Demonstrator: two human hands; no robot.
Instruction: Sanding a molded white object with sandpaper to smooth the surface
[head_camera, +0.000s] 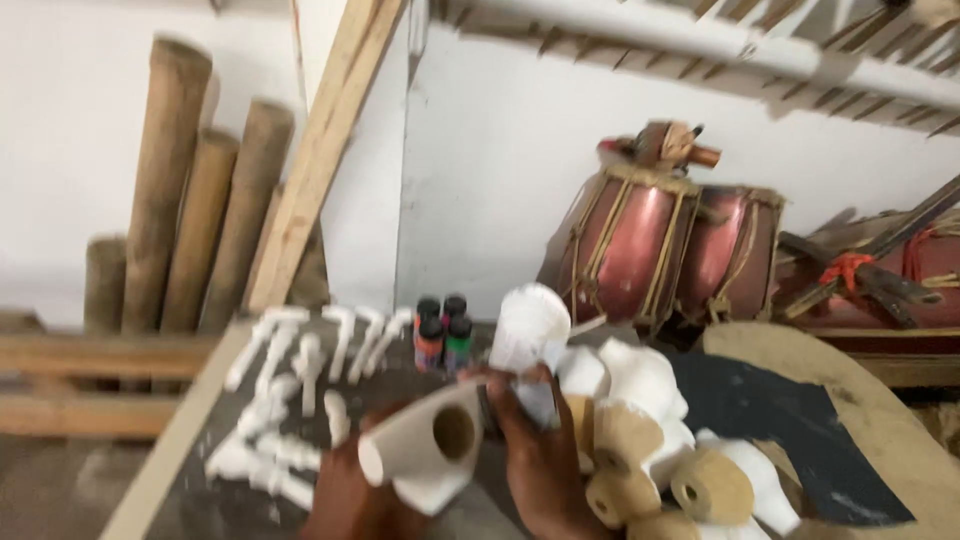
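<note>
Gripping one white plaster piece (425, 450), both hands close their fingers around it: left hand (350, 500) beneath, right hand (540, 460) alongside.

Thick wooden logs (190, 190) lean on the far left wall beside a slanted plank (320, 150); small paint bottles (443, 330) stand mid-table; two reddish drums (665, 245) sit far right; white moulded pieces (290, 390) lie left.

Both hands, left (350, 495) and right (540, 460), grip a white hollow casting (430, 445).
</note>
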